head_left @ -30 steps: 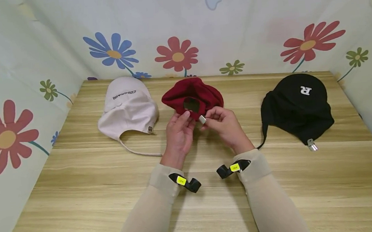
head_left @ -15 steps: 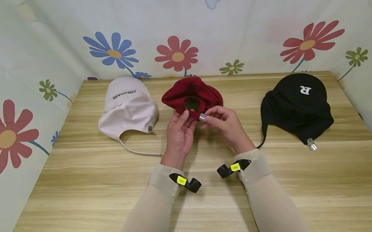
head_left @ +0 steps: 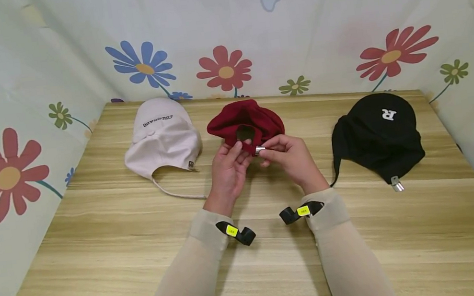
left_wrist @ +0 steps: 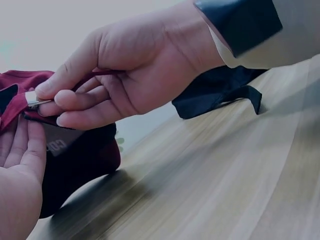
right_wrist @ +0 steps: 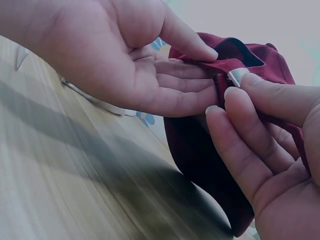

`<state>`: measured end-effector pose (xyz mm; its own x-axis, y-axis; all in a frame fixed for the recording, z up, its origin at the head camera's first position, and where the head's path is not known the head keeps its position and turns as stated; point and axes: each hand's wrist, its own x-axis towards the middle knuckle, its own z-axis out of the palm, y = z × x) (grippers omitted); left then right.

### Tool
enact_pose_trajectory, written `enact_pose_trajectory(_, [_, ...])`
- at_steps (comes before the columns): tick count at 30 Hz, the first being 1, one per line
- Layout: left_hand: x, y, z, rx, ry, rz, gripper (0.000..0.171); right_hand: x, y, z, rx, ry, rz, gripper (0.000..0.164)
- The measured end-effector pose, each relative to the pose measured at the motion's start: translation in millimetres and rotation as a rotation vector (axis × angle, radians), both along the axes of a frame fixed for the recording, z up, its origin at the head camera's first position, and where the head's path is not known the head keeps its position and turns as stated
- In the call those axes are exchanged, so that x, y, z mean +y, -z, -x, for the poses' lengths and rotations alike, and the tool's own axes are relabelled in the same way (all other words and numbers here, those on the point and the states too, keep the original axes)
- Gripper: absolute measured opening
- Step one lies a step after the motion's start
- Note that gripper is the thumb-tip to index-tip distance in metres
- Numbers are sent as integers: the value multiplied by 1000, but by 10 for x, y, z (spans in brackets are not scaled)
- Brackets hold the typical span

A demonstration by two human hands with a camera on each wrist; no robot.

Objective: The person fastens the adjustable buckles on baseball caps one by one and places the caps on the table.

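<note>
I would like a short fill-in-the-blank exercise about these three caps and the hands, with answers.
The ____ hand pinches the metal buckle of the red cap.
The red cap is ____ the pale cap and the black cap.
The black cap shows the letter ____.
The pale cap shows the word ____.

Missing words: right; between; R; COLORADO.

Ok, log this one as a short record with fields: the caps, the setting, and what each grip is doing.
Surface: wood-grain table
Backdrop: flower-patterned sheet
Left: pale cap, dark COLORADO lettering
Middle: red cap
Right: black cap, white letter R
Left grip: holds the red cap's strap between thumb and fingers
Right grip: pinches the metal clip on that strap
</note>
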<state>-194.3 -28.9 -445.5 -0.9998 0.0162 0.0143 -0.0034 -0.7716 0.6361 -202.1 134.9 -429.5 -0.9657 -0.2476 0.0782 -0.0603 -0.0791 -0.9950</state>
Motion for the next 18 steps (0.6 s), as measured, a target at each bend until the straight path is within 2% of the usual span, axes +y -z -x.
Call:
enact_pose_trajectory(9, [20,36,2,-30,-4,31,20,11,0,17,-21,2,39,13])
enact_pose_trajectory(18, [41,53,-5,-66,12,54,18,7,35,30,-41,16,-4,14])
